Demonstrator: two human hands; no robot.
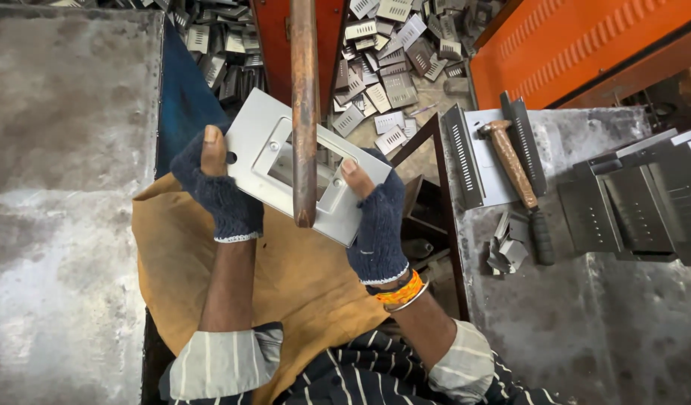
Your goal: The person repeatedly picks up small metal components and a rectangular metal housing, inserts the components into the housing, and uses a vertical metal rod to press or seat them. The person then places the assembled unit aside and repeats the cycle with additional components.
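Both at once, the left hand [219,187] and the right hand [375,221], each in a dark blue knitted fingerless glove, grip opposite ends of a flat grey metal plate [259,146], thumbs pressed on its face. The plate is smooth sheet metal with a raised rectangular frame around a window and small round holes; it is held tilted above a tan cloth [300,277] spread over the lap. A rusty brown upright bar [304,112] crosses in front of the plate and hides its middle, and its top is cut off by the frame edge. Orange bangles [400,292] circle the right wrist above striped sleeves. Beyond lies a heap of slotted grey metal pieces [383,82] on the floor, too jumbled to count. On the rough, pitted grey counter [585,315] to the right rest a wooden-handled hammer [514,176], louvred strips [459,154] and folded metal parts [630,202], partly cut off.
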